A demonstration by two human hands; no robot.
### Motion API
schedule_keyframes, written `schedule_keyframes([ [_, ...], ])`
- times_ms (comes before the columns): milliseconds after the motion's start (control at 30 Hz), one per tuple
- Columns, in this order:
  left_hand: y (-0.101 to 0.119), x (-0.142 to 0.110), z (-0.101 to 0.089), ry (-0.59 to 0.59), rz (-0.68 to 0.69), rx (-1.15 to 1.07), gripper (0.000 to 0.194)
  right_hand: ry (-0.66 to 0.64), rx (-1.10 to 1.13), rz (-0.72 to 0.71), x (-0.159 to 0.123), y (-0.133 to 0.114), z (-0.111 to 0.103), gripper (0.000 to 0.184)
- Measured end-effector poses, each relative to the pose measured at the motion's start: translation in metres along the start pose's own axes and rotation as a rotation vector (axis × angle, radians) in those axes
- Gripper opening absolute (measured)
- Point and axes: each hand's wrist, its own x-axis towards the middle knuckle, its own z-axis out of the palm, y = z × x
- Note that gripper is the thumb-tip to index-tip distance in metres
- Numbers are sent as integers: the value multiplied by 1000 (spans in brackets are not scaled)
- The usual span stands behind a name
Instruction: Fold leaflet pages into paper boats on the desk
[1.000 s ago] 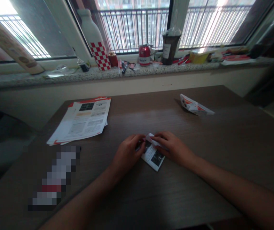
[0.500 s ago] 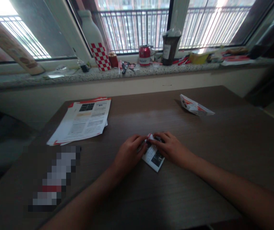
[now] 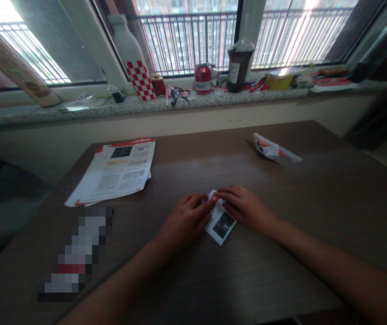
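A small folded sheet of printed paper [image 3: 223, 224] lies on the brown table, its near corner turned towards me. It shows a dark picture, and a red patch sits near the far end. My left hand [image 3: 187, 217] grips its left edge, fingers bent over the far part. From the other side my right hand [image 3: 244, 206] holds the paper, its fingertips pressing on the far end by the red patch. The fingers of both hands nearly meet there and cover some of the folds.
A stack of printed sheets [image 3: 118, 174] lies at the table's far left, with a blurred-out object [image 3: 81, 248] nearer me. A folded paper piece [image 3: 274, 150] stands at the far right. Along the windowsill are a checkered bottle [image 3: 141, 79], a red can [image 3: 202, 79] and a dark drink cup [image 3: 239, 67].
The raised flap at the paper's far end is now pressed flatter, showing a red patch. My left fingers have slid over the paper, and my right fingers have shifted to its far end.
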Motion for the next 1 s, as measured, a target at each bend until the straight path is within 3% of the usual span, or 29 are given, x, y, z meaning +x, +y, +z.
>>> schedule_keyframes([
  [233,-2,-1,1,0,-21,11,39,-54,-123,-41,-2,2,2,33],
  [433,-14,-4,-2,90,-208,88,29,-63,-120,-25,-5,1,-2,29],
  [600,-19,-5,-4,104,-184,1,25,-63,-98,-70,-4,4,-1,27],
  [700,-14,-8,-7,73,-154,0,32,-56,-80,-69,-4,5,-2,26],
  [867,-8,-13,-12,2,-143,54,67,-56,-61,-47,-4,5,-4,30],
  [1000,-9,-14,-11,-69,-149,42,68,-60,-62,-18,-4,7,-5,35],
])
